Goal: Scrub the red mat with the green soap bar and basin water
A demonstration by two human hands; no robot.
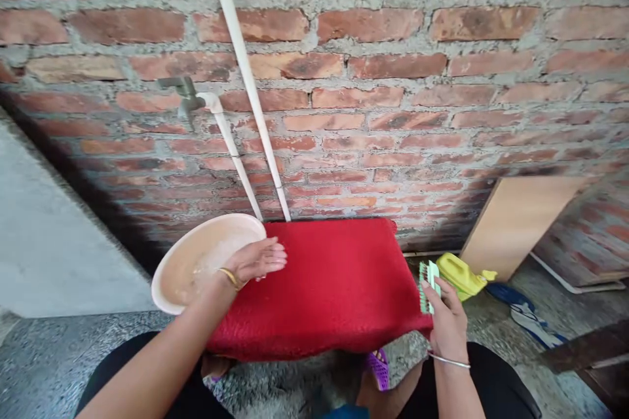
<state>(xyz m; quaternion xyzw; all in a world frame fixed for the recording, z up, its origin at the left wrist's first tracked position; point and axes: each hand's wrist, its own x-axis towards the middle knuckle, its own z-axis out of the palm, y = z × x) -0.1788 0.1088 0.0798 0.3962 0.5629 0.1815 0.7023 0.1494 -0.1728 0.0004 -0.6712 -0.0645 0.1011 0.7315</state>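
Observation:
My left hand (259, 259) is open, palm turned up with fingers stretched out, over the right rim of a pale basin (164, 258) of cloudy, sudsy water. Beneath and beside it a red cloth (324, 281) covers a low, flat-topped support whose body is hidden. At the cloth's right edge, my right hand (448, 314) grips a light green scrub brush (431, 285), its bristles facing left. The brush is held upright, and whether it touches the cloth I cannot tell.
A tap (185, 99) and white pipes (248, 85) run along the brick wall (368, 65). On the right stand a yellow jug (459, 275) and a leaning board (521, 222), with flip-flops (533, 324) on the floor. A grey slab (59, 222) borders the left side.

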